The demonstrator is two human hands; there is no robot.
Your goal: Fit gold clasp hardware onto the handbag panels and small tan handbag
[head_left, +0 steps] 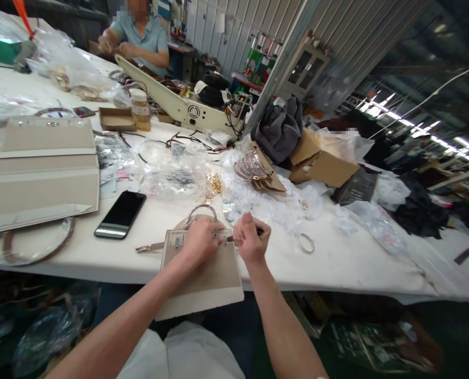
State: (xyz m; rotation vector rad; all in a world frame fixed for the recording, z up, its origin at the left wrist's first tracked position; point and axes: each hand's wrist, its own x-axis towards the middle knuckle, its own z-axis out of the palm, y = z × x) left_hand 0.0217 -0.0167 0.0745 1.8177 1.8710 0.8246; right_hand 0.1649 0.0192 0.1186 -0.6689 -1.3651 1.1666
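A small beige bag panel with a round handle lies at the near edge of the white table, hanging partly over the edge. My left hand is closed and presses on the panel's top by its metal fitting. My right hand is curled shut round a thin dark-handled tool, whose tip points at that fitting. A metal strip sticks out to the left of the panel.
A black phone lies left of my hands. Stacked beige panels fill the left. A metal ring, plastic bags, gold hardware, cardboard boxes and a jar crowd the table. Another person sits at the far end.
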